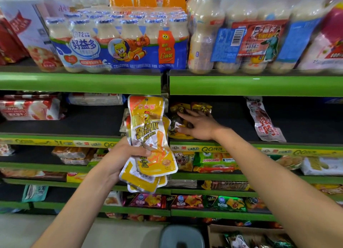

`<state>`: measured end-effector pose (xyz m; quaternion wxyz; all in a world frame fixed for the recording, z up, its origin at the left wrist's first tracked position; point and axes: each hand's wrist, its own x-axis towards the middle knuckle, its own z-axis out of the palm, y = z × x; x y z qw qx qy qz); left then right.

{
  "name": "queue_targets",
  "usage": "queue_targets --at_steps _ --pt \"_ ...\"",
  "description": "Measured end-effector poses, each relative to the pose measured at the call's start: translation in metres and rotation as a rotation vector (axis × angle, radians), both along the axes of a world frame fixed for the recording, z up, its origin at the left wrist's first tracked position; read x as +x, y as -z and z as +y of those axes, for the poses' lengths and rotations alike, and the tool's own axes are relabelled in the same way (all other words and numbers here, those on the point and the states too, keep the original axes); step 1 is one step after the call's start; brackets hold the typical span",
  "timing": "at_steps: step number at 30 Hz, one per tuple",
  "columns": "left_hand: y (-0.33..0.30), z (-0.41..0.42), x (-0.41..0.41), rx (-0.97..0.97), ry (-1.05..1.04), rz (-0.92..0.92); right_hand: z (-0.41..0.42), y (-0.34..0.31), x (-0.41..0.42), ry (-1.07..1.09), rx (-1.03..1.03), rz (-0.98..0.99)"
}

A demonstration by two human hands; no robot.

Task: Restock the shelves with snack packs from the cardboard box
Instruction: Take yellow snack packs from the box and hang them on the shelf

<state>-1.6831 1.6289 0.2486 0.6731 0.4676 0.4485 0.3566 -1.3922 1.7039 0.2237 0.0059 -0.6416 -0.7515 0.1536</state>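
Left grip (128, 155): I am holding a fan of yellow snack packs (150, 136) upright before the shelf | Right grip (198, 125): I am spreading it wide, fingers resting on dark-and-yellow packs (178, 110) on the shelf (241, 145) | Cardboard box (246, 233): sitting low, beneath my right forearm.

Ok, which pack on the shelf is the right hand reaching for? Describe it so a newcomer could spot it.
Find the green-edged shelf under the milky drink bottles, right of the upright divider. At its left end the right hand lies on a small heap of dark brown and gold snack packs. The only other pack on that section, a white and red one, stands apart to the right.
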Motion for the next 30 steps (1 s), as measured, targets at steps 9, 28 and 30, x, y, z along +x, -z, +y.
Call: queue_targets --at_steps 9,28,30 --pt "-0.01 0.0 0.018 -0.024 0.05 -0.069 -0.018 -0.006 0.006 -0.027 0.035 0.119" --pt "0.002 -0.013 0.059 -0.043 0.236 -0.162 -0.137 -0.04 -0.041 0.215 0.057 0.993" --pt "0.005 -0.013 0.057 -0.068 0.267 -0.218 -0.14 -0.04 -0.036 0.272 0.084 1.073"
